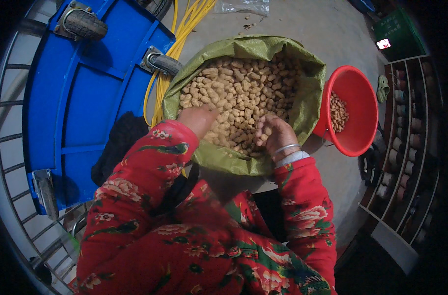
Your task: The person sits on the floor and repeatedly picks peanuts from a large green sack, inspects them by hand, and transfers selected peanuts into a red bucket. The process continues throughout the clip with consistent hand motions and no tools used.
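A green woven sack [251,43], its rim rolled open, is filled with unshelled peanuts [233,91]. At the sack's near right side, my right hand [278,133] is curled with a peanut [267,132] at its fingers; a silver bangle circles that wrist. My left hand [199,119] rests over the near left part of the peanuts, its fingers curled downward. What those fingers hold, if anything, is hidden from view. To the right of the sack, a red bucket [349,73] contains a small heap of shelled peanut kernels [338,114].
A blue wheeled platform [93,105] leans on its side at the left, casters showing, before metal railings [10,103]. Yellow cable [187,37] lies between it and the sack. A shoe rack [398,147] and green crate [398,34] line the right side. Clear plastic [243,6] lies beyond.
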